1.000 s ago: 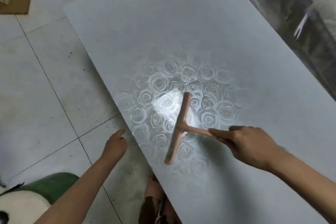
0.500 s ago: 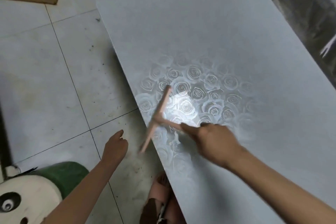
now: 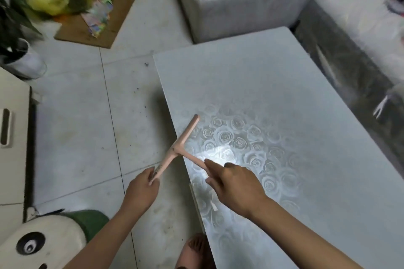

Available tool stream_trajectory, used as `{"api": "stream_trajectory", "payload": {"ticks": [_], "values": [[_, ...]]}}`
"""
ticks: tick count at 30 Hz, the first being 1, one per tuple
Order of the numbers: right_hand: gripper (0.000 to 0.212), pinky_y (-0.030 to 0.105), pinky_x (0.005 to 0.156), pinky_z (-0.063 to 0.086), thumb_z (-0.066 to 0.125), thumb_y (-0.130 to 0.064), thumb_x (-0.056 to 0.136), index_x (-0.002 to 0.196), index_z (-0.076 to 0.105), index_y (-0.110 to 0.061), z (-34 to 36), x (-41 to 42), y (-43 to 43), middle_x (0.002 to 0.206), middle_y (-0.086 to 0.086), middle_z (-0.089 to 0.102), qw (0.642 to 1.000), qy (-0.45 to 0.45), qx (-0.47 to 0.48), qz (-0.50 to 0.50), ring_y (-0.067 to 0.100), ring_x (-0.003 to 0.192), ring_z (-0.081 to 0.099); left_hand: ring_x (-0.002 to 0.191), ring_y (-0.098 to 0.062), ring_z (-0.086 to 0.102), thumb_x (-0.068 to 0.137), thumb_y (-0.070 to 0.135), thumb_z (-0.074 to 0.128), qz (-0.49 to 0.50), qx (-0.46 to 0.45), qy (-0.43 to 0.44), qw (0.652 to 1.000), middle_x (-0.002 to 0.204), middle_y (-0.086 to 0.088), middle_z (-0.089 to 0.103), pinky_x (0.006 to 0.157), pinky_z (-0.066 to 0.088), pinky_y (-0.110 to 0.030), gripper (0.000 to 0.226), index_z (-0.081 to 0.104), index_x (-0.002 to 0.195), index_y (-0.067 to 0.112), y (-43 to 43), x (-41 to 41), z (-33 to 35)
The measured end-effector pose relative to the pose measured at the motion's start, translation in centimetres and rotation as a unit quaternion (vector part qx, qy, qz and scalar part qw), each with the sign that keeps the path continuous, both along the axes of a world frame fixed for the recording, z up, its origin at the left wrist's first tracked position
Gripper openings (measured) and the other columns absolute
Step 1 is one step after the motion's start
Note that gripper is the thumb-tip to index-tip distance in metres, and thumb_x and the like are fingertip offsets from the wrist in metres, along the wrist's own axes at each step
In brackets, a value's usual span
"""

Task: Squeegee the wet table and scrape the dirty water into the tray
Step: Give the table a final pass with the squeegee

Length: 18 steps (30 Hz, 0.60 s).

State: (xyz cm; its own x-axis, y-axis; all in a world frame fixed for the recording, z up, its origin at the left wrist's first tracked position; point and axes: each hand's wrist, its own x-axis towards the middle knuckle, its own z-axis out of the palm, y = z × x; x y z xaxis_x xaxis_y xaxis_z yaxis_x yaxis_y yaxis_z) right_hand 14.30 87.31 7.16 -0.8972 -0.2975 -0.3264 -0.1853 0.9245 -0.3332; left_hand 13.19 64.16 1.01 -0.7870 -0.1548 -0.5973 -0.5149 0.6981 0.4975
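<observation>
Seemingly at the end of a stroke: squeegee (image 3: 179,148) at the tabletop's (image 3: 284,85) left edge, blade partly overhanging it. Right hand (image 3: 236,183) gripping the handle over the tabletop; left hand (image 3: 142,190) pinching the blade's near end, just off that edge. No tray in view. Next, probably: bring one under that edge to catch the run-off.

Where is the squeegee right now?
Head view, lower centre: the squeegee straddles the table's left edge, its handle in the right hand, the left hand holding the blade's near end.
</observation>
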Motion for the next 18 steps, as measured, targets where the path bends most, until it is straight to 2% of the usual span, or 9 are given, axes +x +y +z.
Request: {"api": "stream_trajectory", "payload": {"ticks": [3,7,10,14,18], "values": [[0.019,0.031,0.058,0.036,0.041,-0.04,0.097,0.114,0.042,-0.031,3.4,0.2,-0.5,0.077,0.001,0.048,0.999,0.01,-0.029,-0.011,0.025,0.068,0.048,0.078,-0.021,0.057,0.094,0.019,0.053,-0.013,-0.004,0.042,0.999,0.088,-0.002,0.064,0.066,0.04,-0.029,0.023,0.062,0.114,0.014,-1.4,0.3,3.9],[0.025,0.032,0.063,0.039,0.043,-0.037,0.096,0.121,0.045,-0.034,7.4,-0.4,-2.5,0.085,0.003,0.056,0.997,0.03,-0.072,-0.001,0.026,0.078,0.053,0.084,-0.022,0.06,0.092,0.024,0.058,-0.019,-0.025,0.074,0.997,0.089,0.0,0.066,0.071,0.042,-0.029,0.023,0.065,0.113,0.018,-4.5,-0.1,8.5],[0.035,0.032,0.067,0.041,0.046,-0.035,0.095,0.13,0.043,-0.034,10.1,-0.6,-4.4,0.094,0.006,0.06,0.995,0.042,-0.085,0.024,0.028,0.085,0.056,0.079,-0.02,0.059,0.092,0.024,0.059,-0.018,-0.033,0.091,0.995,0.082,0.003,0.064,0.07,0.041,-0.03,0.018,0.065,0.109,0.022,-6.9,0.0,11.2],[0.03,0.036,0.07,0.048,0.049,-0.031,0.094,0.124,0.047,-0.03,14.1,-0.9,-6.7,0.09,0.007,0.058,0.994,0.057,-0.083,0.044,0.032,0.084,0.057,0.067,-0.016,0.052,0.092,0.023,0.057,0.0,-0.023,0.116,0.993,0.069,0.006,0.057,0.062,0.038,-0.028,0.014,0.066,0.103,0.021,-9.2,0.6,14.0],[0.039,0.038,0.067,0.047,0.053,-0.021,0.089,0.127,0.049,-0.028,17.4,-1.8,-10.4,0.092,0.003,0.055,0.991,0.077,-0.083,0.065,0.031,0.086,0.056,0.075,-0.022,0.055,0.091,0.022,0.058,0.033,-0.005,0.132,0.991,0.074,0.003,0.06,0.068,0.041,-0.03,0.016,0.067,0.104,0.017,-12.7,0.6,16.4]]}}
